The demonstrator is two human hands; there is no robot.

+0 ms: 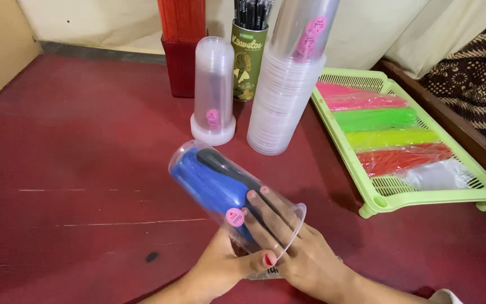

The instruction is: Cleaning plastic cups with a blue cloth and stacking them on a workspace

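Head view: a clear plastic cup (229, 194) lies tilted over the near middle of the red table (57, 169), its closed end pointing far-left and its open rim toward the person. Inside it sits a blue sheet (209, 188) curled against the wall, with something dark along it. The left hand (226, 267) cups the rim from below, thumb closed over the edge, so it grips the cup. The right hand (296, 245) has its fingers (260, 205) pushed flat into the mouth, pressing the blue sheet; it is open rather than clenched.

As a judgement, the thin wall could buckle or crack if the fingers press harder, and the curled sheet could spring back out of the mouth, since only the fingers hold it in.

Just beyond the cup stand an upturned cup on a white lid (214, 90), a tall stack of clear cups (288, 95), a green tin of black sticks (248, 56) and a red holder (181, 50). A swing of the cup's far end could knock these over. To the right lies a green tray (378, 205) with coloured packets (375, 119).
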